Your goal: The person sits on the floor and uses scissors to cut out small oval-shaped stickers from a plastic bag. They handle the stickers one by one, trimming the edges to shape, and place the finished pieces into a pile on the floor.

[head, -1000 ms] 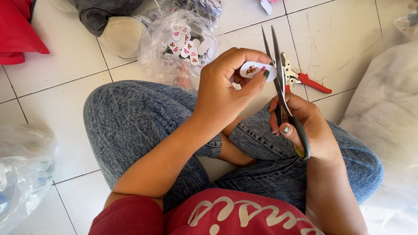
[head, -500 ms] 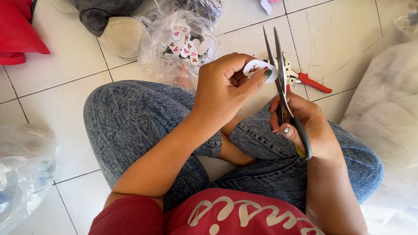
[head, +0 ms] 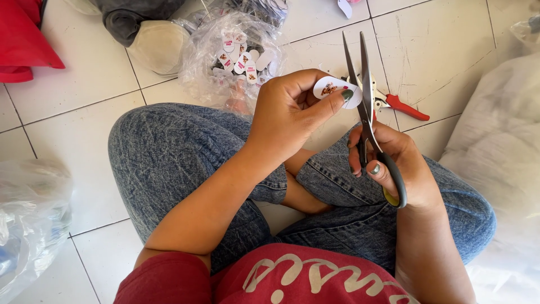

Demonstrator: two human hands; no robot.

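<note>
I sit cross-legged in blue jeans on a white tiled floor. My left hand pinches a small white oval cut-out with a printed picture, thumb on its right edge. My right hand grips grey-handled scissors, blades pointing up and slightly apart, right beside the cut-out's edge. Both hands hover above my knees.
A clear plastic bag of several similar cut-outs lies on the floor ahead. Red-handled pliers lie behind the scissors. A white sack is at right, a clear bag at left, red cloth top left.
My left hand has turned the oval cut-out a little against the scissor blades. The right hand and scissors have barely shifted.
</note>
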